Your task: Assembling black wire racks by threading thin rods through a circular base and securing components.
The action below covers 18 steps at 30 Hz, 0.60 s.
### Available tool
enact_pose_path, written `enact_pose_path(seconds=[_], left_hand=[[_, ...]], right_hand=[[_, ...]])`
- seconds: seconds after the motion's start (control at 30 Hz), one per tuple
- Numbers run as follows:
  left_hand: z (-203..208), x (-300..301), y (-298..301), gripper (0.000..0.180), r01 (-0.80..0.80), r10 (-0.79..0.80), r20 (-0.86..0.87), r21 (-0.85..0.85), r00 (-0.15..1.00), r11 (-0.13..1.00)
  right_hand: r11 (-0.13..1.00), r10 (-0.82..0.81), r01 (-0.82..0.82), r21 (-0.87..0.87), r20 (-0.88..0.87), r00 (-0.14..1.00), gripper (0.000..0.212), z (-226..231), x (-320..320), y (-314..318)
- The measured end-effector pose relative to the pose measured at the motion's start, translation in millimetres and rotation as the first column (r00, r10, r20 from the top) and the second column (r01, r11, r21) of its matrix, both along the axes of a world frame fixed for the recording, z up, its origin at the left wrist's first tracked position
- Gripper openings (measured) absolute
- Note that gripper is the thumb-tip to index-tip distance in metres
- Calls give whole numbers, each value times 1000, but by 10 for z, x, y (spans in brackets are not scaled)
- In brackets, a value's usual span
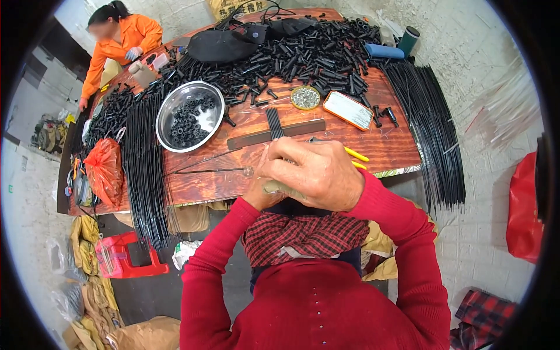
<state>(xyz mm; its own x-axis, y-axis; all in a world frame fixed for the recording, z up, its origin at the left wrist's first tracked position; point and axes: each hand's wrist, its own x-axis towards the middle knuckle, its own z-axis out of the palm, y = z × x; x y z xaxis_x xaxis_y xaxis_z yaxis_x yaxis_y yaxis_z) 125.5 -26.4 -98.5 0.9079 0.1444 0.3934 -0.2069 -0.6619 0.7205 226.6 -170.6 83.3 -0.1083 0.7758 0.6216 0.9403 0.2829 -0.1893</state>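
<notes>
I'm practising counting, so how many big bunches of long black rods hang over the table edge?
2: a left bunch beside the orange bag, and a right bunch at the right end of the table. More might be hidden.

So the left arm [204,271] and right arm [402,224], both red-sleeved, are bent with elbows out wide and forearms slanting inward. The right grip [318,175] is over the top, back of the hand facing up, fingers curled and aimed left. The left grip [259,189] sits tucked in close beside and partly under it (mostly hidden, so no clue what its fingers are doing).
</notes>
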Motion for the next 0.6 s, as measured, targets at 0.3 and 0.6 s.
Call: enact_pose_path(seconds=[0.3,0.6], left_hand=[[124,-35,18,84,-74,98,-33,438,995,896],[-24,-54,26,80,-36,118,-173,419,978,907]], right_hand=[[999,-45,39,-27,-231,972,25,117,427,-266],[996,66,-48,72,-268,961,25,-62,425,-39]])
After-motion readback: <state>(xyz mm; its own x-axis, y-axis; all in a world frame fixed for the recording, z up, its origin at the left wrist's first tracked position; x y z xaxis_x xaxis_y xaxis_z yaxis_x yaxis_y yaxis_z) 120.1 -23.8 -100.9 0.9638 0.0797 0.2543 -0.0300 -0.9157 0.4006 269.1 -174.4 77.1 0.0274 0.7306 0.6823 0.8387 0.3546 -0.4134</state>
